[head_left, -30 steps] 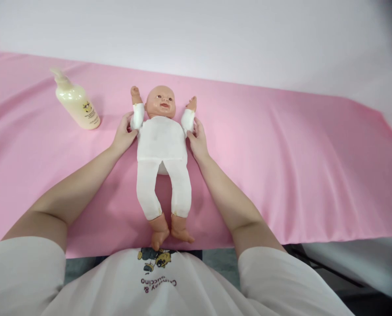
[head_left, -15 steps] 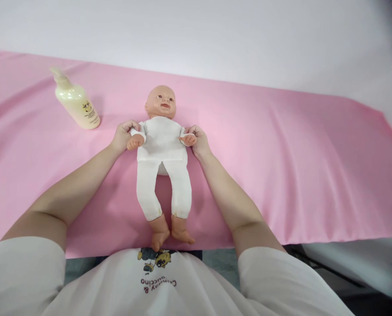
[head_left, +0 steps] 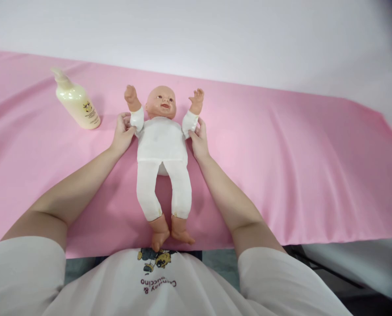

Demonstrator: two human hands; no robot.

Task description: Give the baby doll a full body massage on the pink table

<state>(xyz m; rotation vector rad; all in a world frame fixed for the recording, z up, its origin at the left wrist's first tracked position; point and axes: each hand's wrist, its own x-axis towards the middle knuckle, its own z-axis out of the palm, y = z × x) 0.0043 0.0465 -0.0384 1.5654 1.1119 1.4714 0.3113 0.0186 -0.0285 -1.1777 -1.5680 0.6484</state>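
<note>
A baby doll (head_left: 162, 139) with a white cloth body lies on its back, head away from me and feet toward me. Both its arms point up beside its head. My left hand (head_left: 122, 134) is closed around the doll's arm on the left, thumb in front and fingers partly behind it. On the other side my right hand (head_left: 199, 138) grips the doll's other arm near the elbow, its fingers partly hidden behind the sleeve. The doll's bare hands and feet stick out of the white cloth.
A pale yellow pump bottle (head_left: 77, 105) stands to the left of the doll. Pink cloth (head_left: 281, 175) with folds covers the table, its near edge close to my body. Behind it is a white surface (head_left: 215, 39).
The doll's arms have swung from pointing down toward me to pointing up beside its head, with my hands on them. Its body and the bottle have stayed in place.
</note>
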